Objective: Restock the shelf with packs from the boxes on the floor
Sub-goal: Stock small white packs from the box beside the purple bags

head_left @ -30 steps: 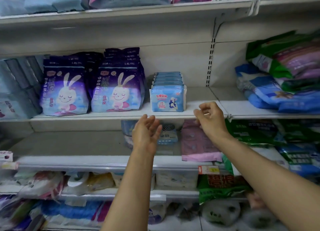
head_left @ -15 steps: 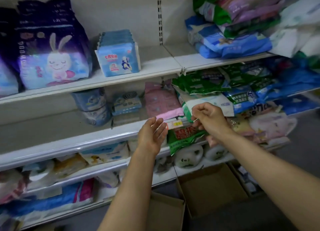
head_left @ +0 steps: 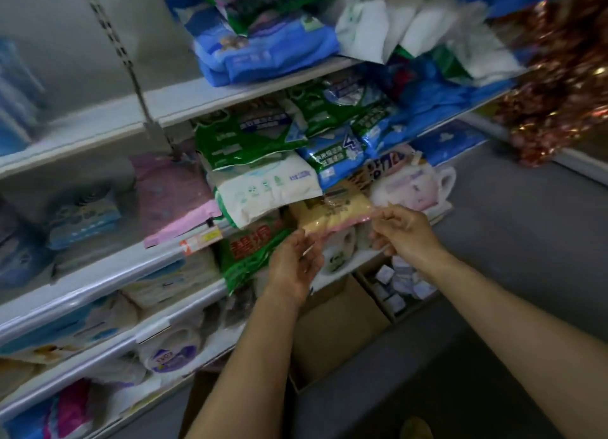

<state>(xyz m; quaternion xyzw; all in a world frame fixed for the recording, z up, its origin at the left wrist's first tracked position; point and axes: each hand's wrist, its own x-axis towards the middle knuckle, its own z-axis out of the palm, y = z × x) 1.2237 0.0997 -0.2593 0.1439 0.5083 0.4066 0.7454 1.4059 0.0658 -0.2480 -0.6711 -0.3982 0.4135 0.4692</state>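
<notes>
A pale yellow pack with a pink edge [head_left: 335, 216] sticks out from the shelf under a white pack [head_left: 266, 191]. My left hand [head_left: 296, 264] pinches its left end and my right hand [head_left: 403, 231] grips its right end. On the floor below stand an empty-looking cardboard box [head_left: 332, 333] and, to its right, a box with several small white and blue packs [head_left: 399, 289].
White shelves [head_left: 108, 270] run from left to right, stacked with green, blue, white and pink packs. A pink flat pack [head_left: 171, 191] lies left of the white one. Shiny reddish tinsel [head_left: 556, 86] hangs at the right. Grey floor [head_left: 513, 234] stretches to the right.
My view has swung right and down from the rabbit packs to the lower shelves and floor boxes. Both hands moved right and took hold of the yellow pack.
</notes>
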